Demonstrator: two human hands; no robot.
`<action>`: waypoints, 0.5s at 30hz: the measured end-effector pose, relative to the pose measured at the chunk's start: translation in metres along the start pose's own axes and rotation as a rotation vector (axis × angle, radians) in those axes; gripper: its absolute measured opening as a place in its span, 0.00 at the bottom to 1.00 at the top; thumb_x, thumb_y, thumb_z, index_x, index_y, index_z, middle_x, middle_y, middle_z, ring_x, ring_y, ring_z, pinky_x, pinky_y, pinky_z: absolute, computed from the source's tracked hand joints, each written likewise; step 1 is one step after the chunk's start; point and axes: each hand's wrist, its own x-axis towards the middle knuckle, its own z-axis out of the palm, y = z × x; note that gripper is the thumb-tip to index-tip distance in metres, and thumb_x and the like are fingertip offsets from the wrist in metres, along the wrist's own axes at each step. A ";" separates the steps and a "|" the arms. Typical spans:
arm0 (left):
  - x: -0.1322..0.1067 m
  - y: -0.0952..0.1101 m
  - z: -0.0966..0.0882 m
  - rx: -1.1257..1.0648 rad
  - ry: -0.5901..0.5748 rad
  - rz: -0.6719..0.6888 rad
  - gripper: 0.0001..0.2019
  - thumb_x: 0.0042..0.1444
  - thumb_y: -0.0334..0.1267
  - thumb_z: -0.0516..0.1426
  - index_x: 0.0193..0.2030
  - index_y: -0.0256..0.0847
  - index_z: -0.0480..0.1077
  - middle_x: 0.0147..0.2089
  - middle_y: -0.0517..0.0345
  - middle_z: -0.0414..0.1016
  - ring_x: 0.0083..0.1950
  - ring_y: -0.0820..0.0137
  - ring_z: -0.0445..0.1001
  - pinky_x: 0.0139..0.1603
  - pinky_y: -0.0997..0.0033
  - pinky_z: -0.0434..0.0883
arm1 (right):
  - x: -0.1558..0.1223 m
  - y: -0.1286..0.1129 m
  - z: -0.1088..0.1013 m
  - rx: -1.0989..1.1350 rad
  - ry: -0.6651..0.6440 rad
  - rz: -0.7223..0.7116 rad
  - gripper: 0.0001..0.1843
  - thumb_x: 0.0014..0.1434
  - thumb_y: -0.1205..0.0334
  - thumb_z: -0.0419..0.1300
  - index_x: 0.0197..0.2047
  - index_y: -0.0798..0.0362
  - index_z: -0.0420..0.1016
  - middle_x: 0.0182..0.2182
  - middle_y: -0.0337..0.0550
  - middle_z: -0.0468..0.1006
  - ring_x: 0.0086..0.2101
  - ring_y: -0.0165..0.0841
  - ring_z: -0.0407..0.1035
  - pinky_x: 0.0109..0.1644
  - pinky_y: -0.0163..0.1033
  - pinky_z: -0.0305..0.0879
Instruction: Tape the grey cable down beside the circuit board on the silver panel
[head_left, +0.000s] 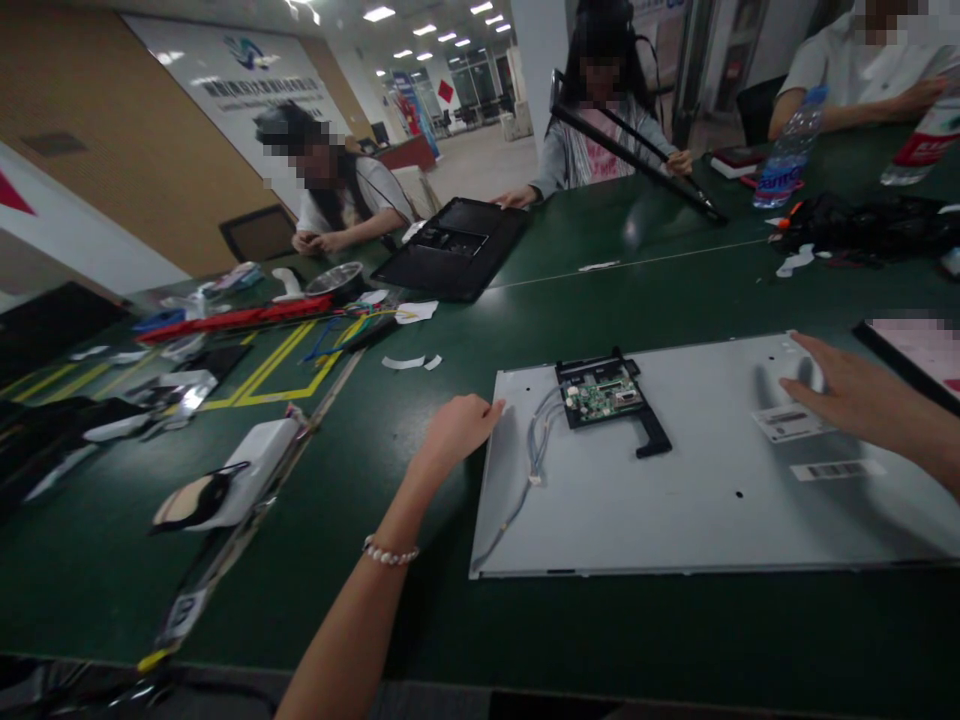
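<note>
A flat silver display panel (697, 480) lies back side up in front of me. On its upper middle sits a green circuit board (606, 397) in a black bracket (654, 436), with thin grey cables (534, 450) running down toward the lower left corner. My left hand (459, 432), a beaded bracelet on its wrist, has its fingers closed at the panel's left edge. Over the upper right part, my right hand (844, 395) is spread, thumb apart from the fingers; a fingertip is at the far edge. White labels (795, 422) are beneath it.
Across the green table (360, 470) lies a black monitor cover (457, 250); a person behind it holds a black frame (630, 155). Two other people sit nearby. Bottles (789, 150) stand at the right. A white box (255, 470), wires and wrapping clutter the left.
</note>
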 end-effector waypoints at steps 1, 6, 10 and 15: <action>0.000 0.000 0.001 0.000 0.000 0.000 0.30 0.67 0.53 0.40 0.33 0.38 0.78 0.33 0.46 0.78 0.34 0.64 0.76 0.31 0.71 0.63 | 0.000 0.002 0.000 -0.008 -0.015 0.000 0.45 0.60 0.40 0.49 0.72 0.58 0.45 0.58 0.62 0.69 0.49 0.55 0.70 0.49 0.56 0.68; 0.001 0.000 0.001 0.008 0.004 0.009 0.30 0.67 0.52 0.40 0.33 0.38 0.78 0.34 0.45 0.79 0.35 0.63 0.76 0.33 0.70 0.64 | 0.000 0.003 0.002 -0.018 -0.024 -0.014 0.46 0.60 0.39 0.48 0.72 0.58 0.45 0.59 0.63 0.67 0.51 0.54 0.70 0.52 0.55 0.66; 0.000 0.001 0.000 0.014 0.002 0.019 0.30 0.67 0.52 0.40 0.33 0.38 0.78 0.36 0.46 0.80 0.35 0.64 0.77 0.34 0.71 0.65 | -0.003 0.000 0.003 -0.037 -0.006 -0.030 0.44 0.60 0.40 0.49 0.71 0.60 0.48 0.63 0.63 0.63 0.56 0.54 0.65 0.58 0.54 0.63; -0.001 0.004 0.000 0.006 0.010 0.050 0.30 0.67 0.52 0.40 0.32 0.38 0.77 0.35 0.46 0.79 0.34 0.65 0.76 0.32 0.71 0.64 | -0.005 0.000 0.002 -0.062 -0.022 -0.027 0.42 0.61 0.42 0.48 0.70 0.60 0.49 0.63 0.63 0.62 0.56 0.54 0.65 0.58 0.55 0.63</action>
